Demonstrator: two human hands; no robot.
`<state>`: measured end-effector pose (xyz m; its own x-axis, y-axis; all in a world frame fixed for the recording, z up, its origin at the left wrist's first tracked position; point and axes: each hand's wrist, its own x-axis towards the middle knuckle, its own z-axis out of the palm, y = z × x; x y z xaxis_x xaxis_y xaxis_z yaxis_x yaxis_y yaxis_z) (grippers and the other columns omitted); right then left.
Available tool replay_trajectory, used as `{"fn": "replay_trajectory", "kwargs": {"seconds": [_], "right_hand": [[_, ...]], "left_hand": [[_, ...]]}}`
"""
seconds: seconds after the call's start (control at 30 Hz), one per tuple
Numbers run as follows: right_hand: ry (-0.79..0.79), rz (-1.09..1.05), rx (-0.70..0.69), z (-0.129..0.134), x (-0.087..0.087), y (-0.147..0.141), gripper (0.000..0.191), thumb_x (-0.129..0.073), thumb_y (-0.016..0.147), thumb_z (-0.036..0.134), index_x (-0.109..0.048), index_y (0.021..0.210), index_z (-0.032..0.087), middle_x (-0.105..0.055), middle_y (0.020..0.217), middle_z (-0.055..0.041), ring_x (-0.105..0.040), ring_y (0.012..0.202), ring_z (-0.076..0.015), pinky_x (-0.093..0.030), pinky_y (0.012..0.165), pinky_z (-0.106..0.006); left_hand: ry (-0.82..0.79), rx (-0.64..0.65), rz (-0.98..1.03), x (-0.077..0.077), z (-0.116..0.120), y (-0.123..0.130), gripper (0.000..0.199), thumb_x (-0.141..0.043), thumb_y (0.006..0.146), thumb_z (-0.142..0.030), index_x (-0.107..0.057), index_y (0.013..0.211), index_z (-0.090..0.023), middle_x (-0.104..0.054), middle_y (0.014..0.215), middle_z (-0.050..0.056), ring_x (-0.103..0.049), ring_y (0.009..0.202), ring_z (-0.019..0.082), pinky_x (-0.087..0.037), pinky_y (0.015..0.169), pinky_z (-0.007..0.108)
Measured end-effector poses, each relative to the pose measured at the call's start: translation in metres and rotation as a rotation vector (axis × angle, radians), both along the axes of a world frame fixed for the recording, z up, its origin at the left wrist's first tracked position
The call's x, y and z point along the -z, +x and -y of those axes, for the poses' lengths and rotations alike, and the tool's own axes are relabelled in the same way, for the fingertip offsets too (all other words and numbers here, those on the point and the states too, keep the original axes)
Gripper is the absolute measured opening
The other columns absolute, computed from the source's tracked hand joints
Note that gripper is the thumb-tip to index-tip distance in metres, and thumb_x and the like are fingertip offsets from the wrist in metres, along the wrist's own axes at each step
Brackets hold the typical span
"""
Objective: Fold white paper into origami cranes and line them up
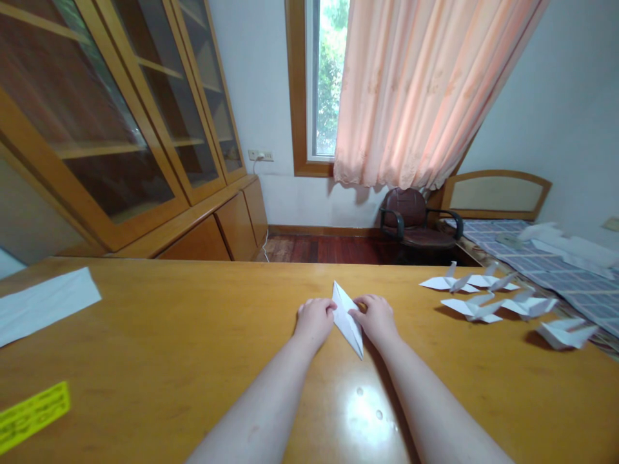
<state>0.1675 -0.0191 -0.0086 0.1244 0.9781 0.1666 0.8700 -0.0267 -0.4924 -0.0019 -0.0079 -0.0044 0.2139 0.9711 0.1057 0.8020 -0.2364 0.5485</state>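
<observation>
Holding a folded paper (345,322) on the wooden table (193,335), left hand (314,323) gripping its left edge, right hand (379,320) its right edge, paper birds (465,309) to the right.

Pink curtain (411,90) beside a window (327,77), maroon armchair (407,212) below, glass-fronted cabinet (149,116) leftward

A wooden table (184,335) carries a folded white paper (344,319), set between the left hand (315,320) and the right hand (378,320), with both touching it. Well to the right of the right hand stand five white paper birds (534,307). Well to the left of the left hand lies a white sheet (48,305) and, closer to the person, a yellow strip (33,415) with blurred lettering.
</observation>
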Motion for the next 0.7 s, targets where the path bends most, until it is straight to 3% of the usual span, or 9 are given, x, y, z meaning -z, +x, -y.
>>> {"fn": "replay_trajectory", "kwargs": {"seconds": [0.17,0.37,0.53,0.7], "right_hand": [[-0.012,-0.021,-0.035,0.0015,-0.0026,0.0001,0.013,-0.061,0.073,0.031,-0.069,0.08,0.024,-0.067,0.086,-0.0037,-0.055,0.088,-0.0201,-0.035,0.08,-0.029],[-0.002,-0.004,-0.077,0.0006,-0.0009,0.001,0.014,-0.056,0.077,0.026,-0.07,0.081,0.024,-0.068,0.087,-0.0025,-0.055,0.087,-0.0179,-0.035,0.079,-0.027],[0.008,-0.004,-0.142,0.0008,-0.0012,-0.0008,0.021,-0.05,0.082,0.026,-0.07,0.087,0.024,-0.067,0.094,-0.0026,-0.054,0.091,-0.0171,-0.034,0.083,-0.027],[0.011,-0.021,-0.177,0.0013,-0.0001,-0.0024,0.024,-0.053,0.08,0.035,-0.069,0.093,0.024,-0.065,0.096,-0.0047,-0.053,0.092,-0.0188,-0.034,0.084,-0.029]], "left_hand": [[0.042,0.068,0.004,0.0025,0.0012,0.0013,0.025,-0.049,0.073,-0.015,-0.066,0.087,-0.026,-0.065,0.098,0.001,-0.051,0.099,0.02,-0.036,0.088,0.032],[0.003,0.131,0.012,0.0091,-0.0011,0.0015,0.037,-0.045,0.071,-0.008,-0.064,0.098,-0.025,-0.057,0.12,0.0,-0.041,0.12,0.018,-0.024,0.104,0.036],[0.005,0.172,-0.052,0.0086,-0.0003,0.0012,0.047,-0.046,0.071,-0.009,-0.058,0.112,-0.029,-0.047,0.133,-0.001,-0.031,0.129,0.019,-0.013,0.109,0.043],[0.04,0.176,-0.03,0.0066,0.0023,0.0028,0.034,-0.047,0.078,-0.019,-0.061,0.107,-0.028,-0.05,0.13,0.0,-0.032,0.128,0.02,-0.011,0.11,0.046]]}}
